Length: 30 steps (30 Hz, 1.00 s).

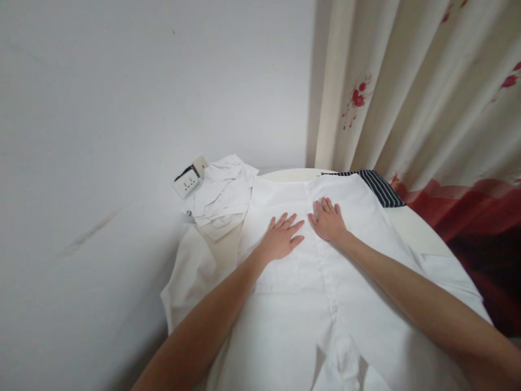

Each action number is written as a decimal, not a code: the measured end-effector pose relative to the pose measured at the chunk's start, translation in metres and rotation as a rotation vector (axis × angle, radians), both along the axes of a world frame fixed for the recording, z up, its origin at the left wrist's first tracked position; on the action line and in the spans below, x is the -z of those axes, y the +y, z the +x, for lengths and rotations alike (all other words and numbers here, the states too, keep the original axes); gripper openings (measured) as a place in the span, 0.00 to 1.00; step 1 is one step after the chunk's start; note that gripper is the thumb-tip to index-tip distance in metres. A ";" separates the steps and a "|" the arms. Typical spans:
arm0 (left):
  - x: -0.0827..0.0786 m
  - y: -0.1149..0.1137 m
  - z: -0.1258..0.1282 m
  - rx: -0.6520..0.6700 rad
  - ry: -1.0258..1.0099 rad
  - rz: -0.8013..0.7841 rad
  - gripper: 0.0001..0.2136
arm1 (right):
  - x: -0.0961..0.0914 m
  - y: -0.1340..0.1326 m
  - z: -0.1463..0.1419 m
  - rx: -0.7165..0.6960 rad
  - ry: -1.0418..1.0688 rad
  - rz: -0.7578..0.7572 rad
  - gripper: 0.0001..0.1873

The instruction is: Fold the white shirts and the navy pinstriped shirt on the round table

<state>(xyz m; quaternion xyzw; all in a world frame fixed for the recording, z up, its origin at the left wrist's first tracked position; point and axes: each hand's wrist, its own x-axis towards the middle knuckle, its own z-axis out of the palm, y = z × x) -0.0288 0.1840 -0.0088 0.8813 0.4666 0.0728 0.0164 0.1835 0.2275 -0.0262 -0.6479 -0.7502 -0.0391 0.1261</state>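
Note:
A white button-up shirt (321, 304) lies spread front-up over a round white table (411, 222). My left hand (280, 237) rests flat on the shirt's upper part, fingers stretched out and apart. My right hand (328, 219) lies flat beside it, just right of the button placket, fingers extended. The two hands nearly touch. Neither holds anything.
A pile of folded white cloth (220, 198) sits at the table's far left, by a wall socket (187, 183). A dark striped garment (380, 187) lies at the far right edge. A cream curtain with red flowers (419, 103) hangs behind; the grey wall stands left.

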 end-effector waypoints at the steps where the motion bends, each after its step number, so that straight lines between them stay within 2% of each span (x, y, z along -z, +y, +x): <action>1: 0.001 0.000 -0.001 -0.005 0.007 -0.021 0.26 | 0.000 0.001 0.000 0.019 0.003 -0.011 0.36; 4: 0.002 0.001 -0.004 -0.005 0.020 -0.037 0.26 | -0.001 0.002 0.001 -0.004 0.010 -0.057 0.36; 7: 0.002 0.002 -0.005 -0.008 0.028 -0.030 0.26 | -0.005 0.001 0.002 -0.068 0.037 -0.037 0.35; 11: 0.002 0.003 -0.001 -0.077 0.027 0.002 0.29 | -0.010 -0.003 0.000 -0.328 0.027 -0.032 0.32; 13: 0.004 0.003 0.001 -0.144 0.029 0.014 0.31 | -0.010 -0.004 -0.001 -0.368 -0.001 -0.075 0.31; 18: 0.010 0.005 0.002 -0.276 0.020 0.015 0.31 | -0.007 -0.003 -0.004 -0.299 -0.026 -0.112 0.32; 20: 0.010 0.005 0.002 -0.311 0.011 0.013 0.30 | -0.007 -0.005 -0.006 -0.224 -0.024 -0.104 0.32; 24: 0.006 0.004 0.000 -0.258 0.011 -0.006 0.28 | -0.008 -0.013 -0.010 -0.046 -0.009 -0.017 0.32; 27: 0.004 0.003 -0.001 -0.227 0.005 -0.004 0.28 | -0.012 -0.019 -0.012 -0.060 -0.020 0.099 0.32; 30: 0.003 0.002 -0.001 -0.238 -0.008 -0.009 0.27 | -0.016 -0.025 -0.020 -0.081 -0.016 0.109 0.32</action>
